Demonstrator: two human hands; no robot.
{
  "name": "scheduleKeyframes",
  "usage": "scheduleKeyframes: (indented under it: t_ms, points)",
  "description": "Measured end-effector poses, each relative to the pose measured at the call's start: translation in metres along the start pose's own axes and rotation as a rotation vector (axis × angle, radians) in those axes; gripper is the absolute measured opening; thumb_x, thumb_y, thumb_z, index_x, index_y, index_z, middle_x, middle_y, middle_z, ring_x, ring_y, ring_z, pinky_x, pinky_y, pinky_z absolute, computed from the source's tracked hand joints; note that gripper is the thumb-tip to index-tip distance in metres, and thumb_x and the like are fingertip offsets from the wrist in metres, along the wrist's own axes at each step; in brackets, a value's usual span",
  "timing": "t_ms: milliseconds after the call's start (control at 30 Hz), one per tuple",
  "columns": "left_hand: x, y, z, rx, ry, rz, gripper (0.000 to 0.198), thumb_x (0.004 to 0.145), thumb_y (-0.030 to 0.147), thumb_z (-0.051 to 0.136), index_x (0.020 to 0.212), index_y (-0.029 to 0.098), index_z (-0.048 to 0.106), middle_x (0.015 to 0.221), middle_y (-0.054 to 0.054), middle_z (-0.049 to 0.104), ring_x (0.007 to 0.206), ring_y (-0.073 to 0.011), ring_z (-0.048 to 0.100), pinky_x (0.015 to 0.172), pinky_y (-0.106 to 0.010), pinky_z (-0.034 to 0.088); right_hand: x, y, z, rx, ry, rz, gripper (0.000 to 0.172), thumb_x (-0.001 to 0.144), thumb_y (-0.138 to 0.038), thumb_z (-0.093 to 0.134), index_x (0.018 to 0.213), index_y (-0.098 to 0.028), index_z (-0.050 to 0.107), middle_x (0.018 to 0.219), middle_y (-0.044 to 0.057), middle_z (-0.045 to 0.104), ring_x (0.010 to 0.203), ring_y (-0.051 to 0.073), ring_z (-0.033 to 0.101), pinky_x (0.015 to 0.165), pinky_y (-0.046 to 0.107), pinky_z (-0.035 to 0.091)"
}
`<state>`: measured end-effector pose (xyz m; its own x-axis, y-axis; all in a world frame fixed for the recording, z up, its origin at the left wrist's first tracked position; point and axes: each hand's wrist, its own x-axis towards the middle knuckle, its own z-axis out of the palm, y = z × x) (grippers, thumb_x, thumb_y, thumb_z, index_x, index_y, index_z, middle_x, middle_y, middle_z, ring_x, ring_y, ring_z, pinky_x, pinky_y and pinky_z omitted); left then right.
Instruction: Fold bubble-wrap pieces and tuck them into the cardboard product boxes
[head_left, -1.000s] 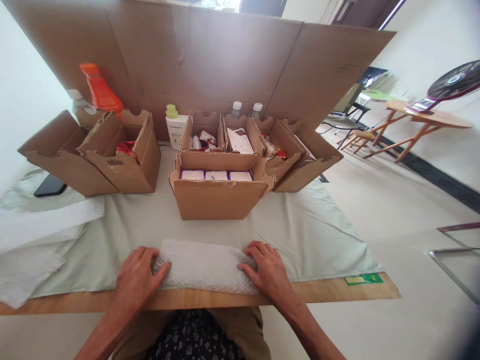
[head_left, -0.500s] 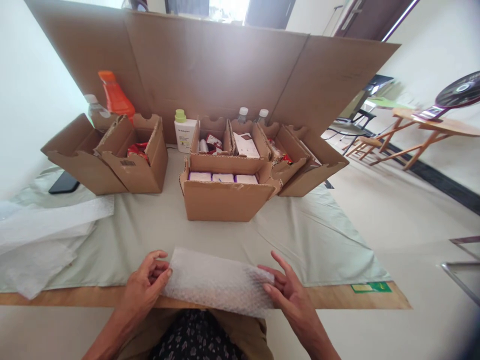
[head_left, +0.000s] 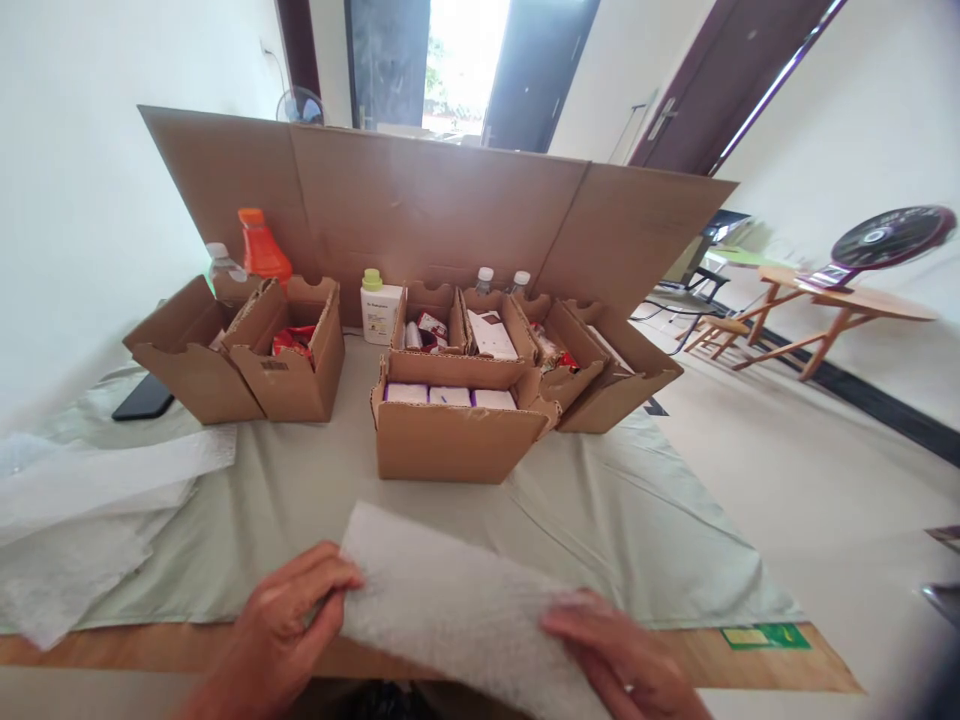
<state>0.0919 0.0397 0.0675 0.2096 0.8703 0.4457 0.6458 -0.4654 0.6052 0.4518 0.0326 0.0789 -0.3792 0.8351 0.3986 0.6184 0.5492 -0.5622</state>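
Observation:
A sheet of bubble wrap [head_left: 457, 605] stretches between my two hands over the table's front edge, its right end tilted lower. My left hand [head_left: 289, 615] pinches its left edge between thumb and fingers. Blurred by motion, my right hand [head_left: 626, 650] is closed on the right end, with the fingers on top. Beyond the sheet stands a cardboard box [head_left: 450, 445] with several white, purple-edged packs [head_left: 450, 396] inside. More bubble wrap [head_left: 97, 520] lies in a loose pile on the left of the table.
Several open cardboard boxes [head_left: 289, 385] stand along the back, some holding red packets [head_left: 294, 342]. Behind them are an orange bottle [head_left: 264, 248], a white bottle [head_left: 381, 312] and a tall cardboard panel [head_left: 442, 205]. A black phone [head_left: 142, 398] lies at the left.
Both hands have closed on the bubble wrap, and its right end has dropped lower. The camera view has tipped up, so the table and boxes sit lower in the picture.

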Motion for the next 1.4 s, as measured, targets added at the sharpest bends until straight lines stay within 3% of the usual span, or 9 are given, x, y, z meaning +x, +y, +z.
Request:
scheduleKeyframes:
  t_ms: [133, 233, 333, 467, 600, 767, 1067, 1300, 1400]
  points:
    - [0.071, 0.035, -0.033, 0.232, 0.298, 0.039, 0.023, 0.094, 0.028, 0.052, 0.099, 0.028, 0.074, 0.095, 0.0, 0.076, 0.086, -0.0174, 0.073, 0.084, -0.028, 0.058, 0.079, -0.025, -0.056, -0.221, 0.25, -0.088, 0.027, 0.093, -0.023, 0.062, 0.116, -0.034, 0.07, 0.108, 0.003, 0.075, 0.102, 0.022, 0.072, 0.097, 0.035, 0.057]
    - [0.132, 0.045, -0.044, 0.321, 0.438, 0.027, 0.028, 0.095, 0.033, 0.049, 0.107, 0.025, 0.073, 0.107, -0.001, 0.075, 0.098, -0.0191, 0.071, 0.094, -0.032, 0.054, 0.147, -0.027, -0.079, -0.315, 0.371, -0.134, 0.023, 0.094, -0.021, 0.061, 0.112, -0.03, 0.071, 0.111, 0.003, 0.074, 0.109, 0.023, 0.068, 0.102, 0.04, 0.053]
    - [0.182, 0.033, -0.044, 0.285, 0.263, 0.054, 0.034, 0.091, 0.034, 0.048, 0.105, 0.017, 0.074, 0.104, -0.006, 0.076, 0.09, -0.0199, 0.07, 0.085, -0.032, 0.053, 0.207, -0.007, -0.082, -0.29, 0.291, -0.151, 0.024, 0.092, -0.017, 0.056, 0.108, -0.024, 0.073, 0.108, 0.004, 0.075, 0.103, 0.021, 0.069, 0.093, 0.036, 0.055]
    - [0.22, 0.016, -0.033, 0.426, -0.133, -0.061, 0.033, 0.088, 0.034, 0.047, 0.085, 0.019, 0.077, 0.083, -0.006, 0.076, 0.073, -0.0199, 0.067, 0.065, -0.029, 0.046, 0.255, 0.027, -0.068, -0.335, -0.203, -0.095, 0.03, 0.088, -0.01, 0.052, 0.1, -0.021, 0.077, 0.101, 0.002, 0.077, 0.092, 0.018, 0.071, 0.086, 0.03, 0.054]
    - [0.238, 0.016, -0.021, 0.677, -0.407, -0.097, 0.038, 0.084, 0.031, 0.048, 0.048, 0.022, 0.059, 0.053, -0.004, 0.06, 0.053, -0.0181, 0.056, 0.052, -0.029, 0.031, 0.271, 0.038, -0.055, -0.506, -0.524, -0.035, 0.037, 0.079, -0.001, 0.056, 0.094, -0.026, 0.079, 0.094, 0.0, 0.079, 0.086, 0.019, 0.071, 0.076, 0.027, 0.05]
    - [0.252, 0.014, -0.011, 0.671, -0.495, -0.044, 0.034, 0.074, 0.022, 0.049, 0.041, 0.022, 0.04, 0.046, -0.001, 0.047, 0.044, -0.0148, 0.043, 0.049, -0.029, 0.024, 0.288, 0.033, -0.052, -0.581, -0.683, -0.031, 0.035, 0.075, -0.002, 0.056, 0.085, -0.026, 0.079, 0.085, -0.001, 0.078, 0.077, 0.019, 0.069, 0.062, 0.026, 0.042]
    - [0.257, 0.005, -0.004, 0.7, -0.498, -0.03, 0.04, 0.08, 0.027, 0.051, 0.041, 0.022, 0.041, 0.043, -0.002, 0.047, 0.043, -0.017, 0.051, 0.045, -0.027, 0.03, 0.294, 0.029, -0.033, -0.694, -0.693, -0.018, 0.024, 0.07, -0.001, 0.059, 0.062, -0.021, 0.07, 0.067, 0.004, 0.071, 0.06, 0.017, 0.064, 0.052, 0.026, 0.036]
    - [0.262, 0.013, -0.001, 0.737, -0.553, -0.068, 0.035, 0.085, 0.03, 0.05, 0.052, 0.021, 0.056, 0.061, -0.008, 0.065, 0.062, -0.0247, 0.066, 0.055, -0.029, 0.041, 0.285, 0.021, -0.037, -0.675, -0.706, 0.001, 0.025, 0.077, -0.003, 0.058, 0.069, -0.02, 0.074, 0.07, 0.002, 0.073, 0.06, 0.015, 0.064, 0.053, 0.024, 0.037]
    - [0.254, 0.02, -0.007, 0.764, -0.542, -0.074, 0.028, 0.086, 0.03, 0.049, 0.066, 0.021, 0.067, 0.079, -0.012, 0.071, 0.073, -0.0292, 0.07, 0.061, -0.034, 0.048, 0.285, 0.012, -0.049, -0.668, -0.649, 0.008, 0.027, 0.074, -0.004, 0.065, 0.088, -0.022, 0.079, 0.079, 0.003, 0.076, 0.071, 0.018, 0.07, 0.061, 0.025, 0.043]
